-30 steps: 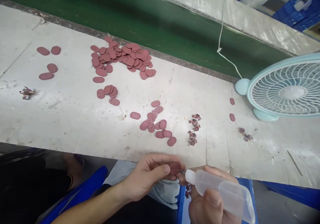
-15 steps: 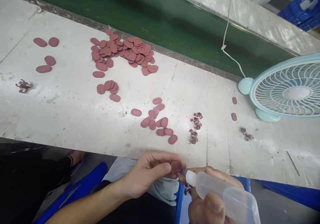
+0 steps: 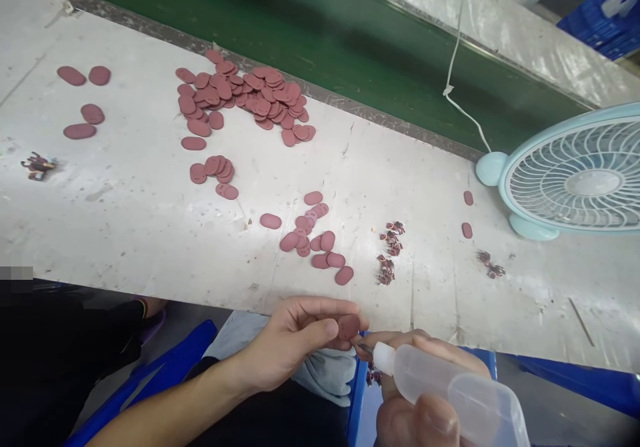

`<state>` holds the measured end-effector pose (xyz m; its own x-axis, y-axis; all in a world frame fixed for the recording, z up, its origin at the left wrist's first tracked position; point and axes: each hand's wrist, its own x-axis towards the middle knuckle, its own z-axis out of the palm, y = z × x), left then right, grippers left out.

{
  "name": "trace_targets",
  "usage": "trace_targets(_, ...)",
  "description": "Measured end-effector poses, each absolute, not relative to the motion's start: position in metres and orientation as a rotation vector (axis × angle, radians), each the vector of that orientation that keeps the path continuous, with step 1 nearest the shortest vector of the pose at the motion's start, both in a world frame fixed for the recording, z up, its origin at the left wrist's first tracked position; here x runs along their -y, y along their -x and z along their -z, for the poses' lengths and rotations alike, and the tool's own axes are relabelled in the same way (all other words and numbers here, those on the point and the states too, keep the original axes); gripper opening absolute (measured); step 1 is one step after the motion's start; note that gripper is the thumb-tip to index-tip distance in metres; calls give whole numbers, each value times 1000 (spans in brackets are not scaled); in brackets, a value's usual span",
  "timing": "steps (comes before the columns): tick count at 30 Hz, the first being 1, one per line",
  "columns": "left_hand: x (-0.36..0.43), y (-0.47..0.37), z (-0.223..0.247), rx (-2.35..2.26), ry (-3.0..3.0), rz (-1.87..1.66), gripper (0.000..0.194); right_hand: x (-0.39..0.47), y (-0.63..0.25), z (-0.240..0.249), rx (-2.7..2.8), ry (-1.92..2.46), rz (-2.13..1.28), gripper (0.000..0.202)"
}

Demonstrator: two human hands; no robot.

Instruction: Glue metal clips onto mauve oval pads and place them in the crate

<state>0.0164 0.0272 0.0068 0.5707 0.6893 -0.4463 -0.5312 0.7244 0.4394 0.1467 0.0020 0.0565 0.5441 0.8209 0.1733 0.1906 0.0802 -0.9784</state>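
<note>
My left hand (image 3: 295, 340) pinches a reddish-brown oval disc (image 3: 349, 327) between thumb and fingers, just beyond the table's front edge. My right hand (image 3: 420, 400) is wrapped round a translucent squeeze bottle (image 3: 450, 384) with a white cap and a thin dark nozzle tip. The nozzle (image 3: 366, 347) points left, close by the disc; whether it touches cannot be made out. Several loose oval discs (image 3: 327, 240) lie on the table in front of my hands. To their right sit small dark brown-red figures (image 3: 387, 268) in a short column.
A big heap of discs (image 3: 250, 94) lies at the back of the white table (image 3: 200, 234), beside a green belt (image 3: 300, 20). A pale blue fan (image 3: 595, 180) stands at the right. Below the edge is a blue bin (image 3: 356, 394). Another person's dark sleeve (image 3: 110, 327) shows at left.
The view has shifted slightly. The disc in my left hand sits a little higher and the bottle nozzle is slightly farther from its face. Both hands keep their hold.
</note>
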Motion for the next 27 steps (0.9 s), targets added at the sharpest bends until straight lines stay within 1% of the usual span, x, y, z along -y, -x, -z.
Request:
trace_targets(7, -26, -16, -6, -647, -268, -731, 30, 1, -144, -53, 904, 1455, -524, 27)
trace_targets(10, -28, -15, -7, -600, -270, -749, 28, -2, -172, -54, 715, 1304, -755, 31)
trace_targets(12, -30, -13, -9, -572, -277, -764, 26, -9, -203, -52, 350, 1006, -1049, 33)
trace_targets(13, -31, -13, -10, -564, -279, -770, 25, -14, -220, -49, 36, 746, -1208, 35)
trace_targets(15, -33, -11, -11, -556, -275, -774, 24, -27, -252, -38, -693, 18, -1454, 39)
trace_targets(16, -33, -9, -11, -559, -270, -773, 24, -34, -266, -32, -971, -319, -1500, 40)
trace_targets(17, -33, -8, -12, -567, -263, -770, 24, -40, -277, -26, -1132, -535, -1518, 40)
trace_targets(18, -33, -7, -12, -580, -258, -767, 24, -46, -286, -20, -1214, -651, -1525, 40)
trace_targets(21, -32, -4, -10, -615, -254, -781, 22, -53, -300, -9, -1163, -585, -1526, 42)
trace_targets(24, -34, 0, -9, -634, -264, -806, 18, -46, -298, -10, -955, -489, -1571, 44)
trace_targets(25, -34, 1, -8, -642, -265, -811, 17, -41, -295, -12, -816, -385, -1609, 44)
trace_targets(27, -35, 4, -8, -658, -264, -822, 15, -31, -286, -16, -389, 26, -1664, 36)
